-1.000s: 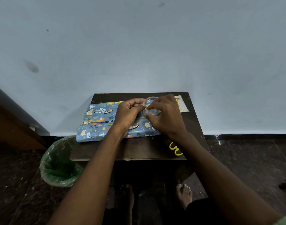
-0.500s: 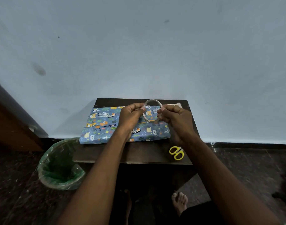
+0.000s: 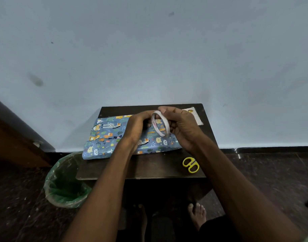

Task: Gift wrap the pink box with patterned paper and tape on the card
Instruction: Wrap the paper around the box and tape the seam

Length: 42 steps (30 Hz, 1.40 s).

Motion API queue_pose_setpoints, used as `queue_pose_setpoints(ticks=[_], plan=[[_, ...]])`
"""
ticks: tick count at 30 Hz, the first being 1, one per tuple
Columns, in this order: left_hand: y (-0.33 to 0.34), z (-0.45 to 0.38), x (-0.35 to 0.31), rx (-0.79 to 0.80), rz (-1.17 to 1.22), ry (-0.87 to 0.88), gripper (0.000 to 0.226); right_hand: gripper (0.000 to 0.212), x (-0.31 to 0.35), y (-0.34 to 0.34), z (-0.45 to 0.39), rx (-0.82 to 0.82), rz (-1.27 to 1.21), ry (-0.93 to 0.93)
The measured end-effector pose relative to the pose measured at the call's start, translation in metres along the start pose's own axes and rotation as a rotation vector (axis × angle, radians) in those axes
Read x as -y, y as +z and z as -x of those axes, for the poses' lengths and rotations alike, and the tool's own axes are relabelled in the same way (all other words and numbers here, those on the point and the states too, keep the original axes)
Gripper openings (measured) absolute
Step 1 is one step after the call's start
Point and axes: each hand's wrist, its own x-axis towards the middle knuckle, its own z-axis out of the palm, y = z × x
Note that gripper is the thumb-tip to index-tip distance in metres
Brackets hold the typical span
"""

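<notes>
Dim, bluish light; wide-angle edge distortion

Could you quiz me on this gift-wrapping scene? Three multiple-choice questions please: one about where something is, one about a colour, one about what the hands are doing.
1. Where do the scissors lie?
A. in the bin
B. on the table's near right part
C. on the wrapped box

2. What colour are the scissor handles?
A. yellow
B. red
C. black

3. What do the hands hold?
A. nothing
B. the card
C. the tape roll

Answers:
1 B, they rest on the table, beside the right forearm.
2 A, both loops are yellow.
3 C, the left hand and right hand grip the tape roll above the wrapped box.
</notes>
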Motion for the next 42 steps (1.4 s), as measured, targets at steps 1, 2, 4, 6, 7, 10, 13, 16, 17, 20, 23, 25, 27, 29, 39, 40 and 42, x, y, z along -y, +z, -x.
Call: queue_pose_setpoints(ticks=[1,2,4,6,7,10,13,16,17,20,23,25,27,29,39,40,42], plan=[[-0.002,0.000,-0.002,0.030,0.050,-0.021,0.035,0.019,-0.001,0.001,-0.002,0.012,0.009,0.014],[-0.004,-0.001,-0.003,0.066,0.091,-0.038,0.040,0.022,-0.002,0.001,-0.004,0.015,0.013,0.024],[-0.008,-0.004,-0.004,0.113,0.126,-0.054,0.042,0.023,-0.003,0.002,-0.008,0.009,0.032,0.029],[-0.013,-0.006,-0.002,0.118,0.119,-0.044,0.031,0.019,-0.001,0.003,-0.011,0.005,0.059,0.015],[-0.016,-0.007,-0.001,0.121,0.108,-0.030,0.026,0.015,0.000,0.003,-0.011,-0.002,0.060,0.010],[-0.019,-0.007,0.002,0.136,0.119,-0.007,0.022,0.006,-0.005,0.005,-0.013,-0.061,0.089,0.019],[-0.017,-0.007,0.001,0.110,0.147,-0.012,0.019,0.010,-0.009,0.004,-0.015,-0.072,0.133,0.022],[-0.016,-0.007,-0.001,0.047,0.214,-0.021,0.021,0.010,-0.007,0.000,-0.013,0.003,0.181,0.010],[-0.015,-0.007,-0.001,0.034,0.236,-0.023,0.021,0.012,-0.006,-0.001,-0.011,0.026,0.225,-0.008],[-0.014,-0.006,-0.003,0.036,0.253,-0.019,0.020,0.012,-0.009,-0.003,-0.008,0.047,0.404,-0.136],[-0.013,-0.004,-0.004,0.064,0.215,0.002,0.017,0.010,-0.012,-0.004,-0.009,0.021,0.498,-0.223],[-0.013,-0.003,-0.005,0.080,0.186,0.014,0.015,0.014,-0.012,-0.004,-0.010,0.025,0.509,-0.236],[-0.014,-0.003,-0.004,0.102,0.199,0.007,0.018,0.016,-0.013,-0.005,-0.011,0.030,0.523,-0.246],[-0.015,-0.002,-0.005,0.117,0.201,0.001,0.024,0.017,-0.014,-0.006,-0.012,0.021,0.533,-0.269],[-0.013,-0.002,-0.004,0.018,0.226,-0.012,0.012,0.021,-0.018,-0.007,-0.018,-0.095,0.801,-0.507],[-0.013,-0.003,-0.004,0.007,0.215,-0.014,0.012,0.024,-0.018,-0.006,-0.017,-0.097,0.863,-0.562],[-0.014,-0.004,-0.002,-0.004,0.196,-0.013,0.013,0.023,-0.017,-0.003,-0.015,-0.100,0.935,-0.656]])
